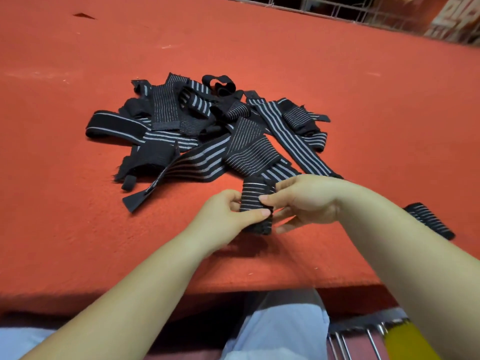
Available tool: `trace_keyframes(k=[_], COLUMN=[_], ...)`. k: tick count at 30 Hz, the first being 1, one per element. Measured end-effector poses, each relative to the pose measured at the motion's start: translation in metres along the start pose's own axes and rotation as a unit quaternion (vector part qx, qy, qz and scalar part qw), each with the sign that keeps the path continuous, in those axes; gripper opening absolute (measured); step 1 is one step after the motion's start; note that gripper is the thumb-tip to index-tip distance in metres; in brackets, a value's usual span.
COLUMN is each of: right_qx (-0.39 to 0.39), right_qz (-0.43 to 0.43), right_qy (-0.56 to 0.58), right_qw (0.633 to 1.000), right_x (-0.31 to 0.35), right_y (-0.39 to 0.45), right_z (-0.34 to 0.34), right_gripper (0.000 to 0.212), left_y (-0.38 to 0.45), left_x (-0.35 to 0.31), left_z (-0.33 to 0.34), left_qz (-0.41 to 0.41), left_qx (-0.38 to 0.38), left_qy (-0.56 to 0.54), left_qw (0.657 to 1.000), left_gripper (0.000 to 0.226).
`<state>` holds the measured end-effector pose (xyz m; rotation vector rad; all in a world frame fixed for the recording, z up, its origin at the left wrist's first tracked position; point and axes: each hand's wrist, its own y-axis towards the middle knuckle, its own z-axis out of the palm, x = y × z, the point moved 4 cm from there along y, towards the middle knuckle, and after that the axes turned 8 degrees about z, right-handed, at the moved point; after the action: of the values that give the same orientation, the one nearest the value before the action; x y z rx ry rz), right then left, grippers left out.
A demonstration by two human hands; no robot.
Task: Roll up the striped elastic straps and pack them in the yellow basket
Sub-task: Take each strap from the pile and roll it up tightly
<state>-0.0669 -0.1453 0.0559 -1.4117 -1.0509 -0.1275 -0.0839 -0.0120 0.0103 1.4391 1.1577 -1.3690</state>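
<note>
A black roll of elastic strap with thin grey stripes [255, 201] is held upright just above the red table. My left hand [228, 211] pinches its left side, thumb across the front. My right hand [304, 201] grips its right side with curled fingers. Behind the roll lies a tangled pile of black-and-grey striped straps [207, 128]. Another striped strap [428, 220] lies flat to the right, partly hidden by my right forearm. A yellow object [407, 341], possibly the basket, shows at the bottom right below the table edge.
The red felt-covered table [78, 229] stretches far to the left and back. Its front edge runs across the lower frame, above my lap. Metal bars [363, 339] stand beside the yellow object. A wire grid [337, 9] lines the far side.
</note>
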Motion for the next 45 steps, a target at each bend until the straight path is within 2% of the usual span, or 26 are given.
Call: trace_keyframes(k=[5,9,10,15,19,23,28,36,37,41,45], right_qx=[-0.027,-0.047,-0.056,-0.104,-0.177,-0.216,-0.239,-0.260,-0.262,-0.277,-0.296], right_qz=[0.010,0.030,0.035,0.062,0.101,0.137,0.168,0.182,0.182,0.177,0.151], right_qy=[-0.048,-0.046,-0.045,-0.062,-0.120,-0.167,-0.179,-0.202,-0.205,-0.223,-0.234], right_qw=[0.998,0.997,0.997,0.991,0.972,0.952,0.940,0.926,0.925,0.918,0.914], right_x=[-0.010,-0.030,-0.035,-0.060,-0.082,-0.097,-0.106,-0.115,-0.114,-0.109,-0.096], right_y=[-0.019,-0.035,-0.039,-0.052,-0.054,-0.054,-0.055,-0.051,-0.050,-0.052,-0.055], right_z=[-0.052,-0.091,-0.101,-0.134,-0.147,-0.150,-0.157,-0.157,-0.157,-0.157,-0.158], right_gripper=[0.008,0.033,0.033,0.008,0.014,0.017,0.020,0.033,0.032,0.028,0.022], left_y=[0.019,0.032,0.033,0.037,0.033,0.031,0.035,0.041,0.041,0.043,0.045], left_x=[-0.016,-0.022,-0.022,-0.014,-0.002,0.008,0.013,0.019,0.019,0.020,0.018], left_z=[0.041,0.082,0.093,0.140,0.169,0.190,0.204,0.211,0.211,0.207,0.197], left_qz=[-0.066,-0.112,-0.125,-0.177,-0.218,-0.244,-0.238,-0.202,-0.200,-0.195,-0.189], left_qx=[0.078,0.108,0.111,0.117,0.124,0.123,0.111,0.123,0.127,0.121,0.113], left_qy=[-0.097,-0.137,-0.148,-0.184,-0.179,-0.158,-0.132,-0.079,-0.077,-0.074,-0.062], left_qw=[0.990,0.978,0.975,0.960,0.951,0.949,0.956,0.969,0.968,0.970,0.974], left_gripper=[0.011,0.009,0.009,0.017,0.019,0.033,0.037,0.007,0.008,0.043,0.041])
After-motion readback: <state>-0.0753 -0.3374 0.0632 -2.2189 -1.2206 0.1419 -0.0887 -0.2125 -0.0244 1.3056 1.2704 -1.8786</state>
